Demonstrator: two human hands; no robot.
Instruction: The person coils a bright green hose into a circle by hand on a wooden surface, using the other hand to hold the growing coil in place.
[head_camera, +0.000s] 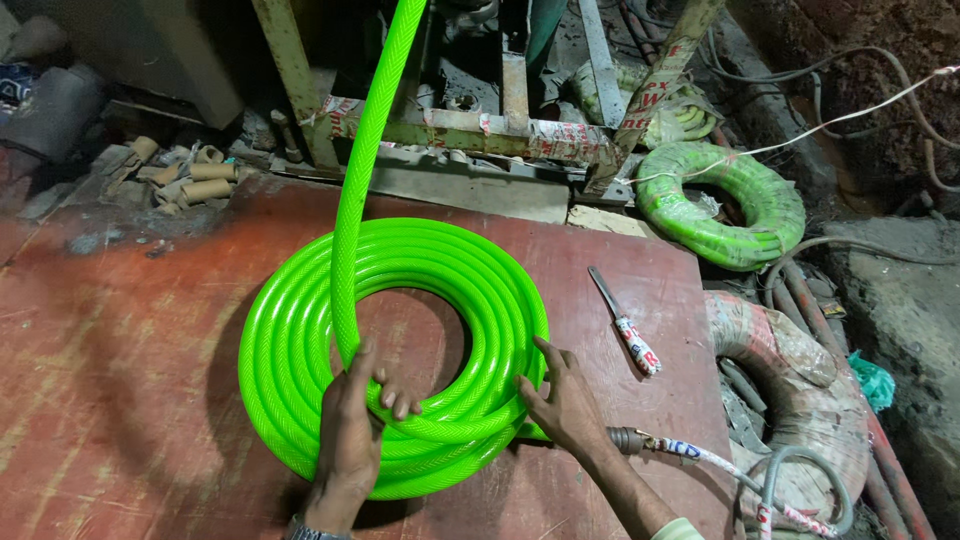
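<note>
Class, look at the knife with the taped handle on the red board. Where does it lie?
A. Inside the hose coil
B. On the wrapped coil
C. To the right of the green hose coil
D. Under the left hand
C: the knife lies flat on the red board, right of the green hose coil, apart from it and both hands.
</note>
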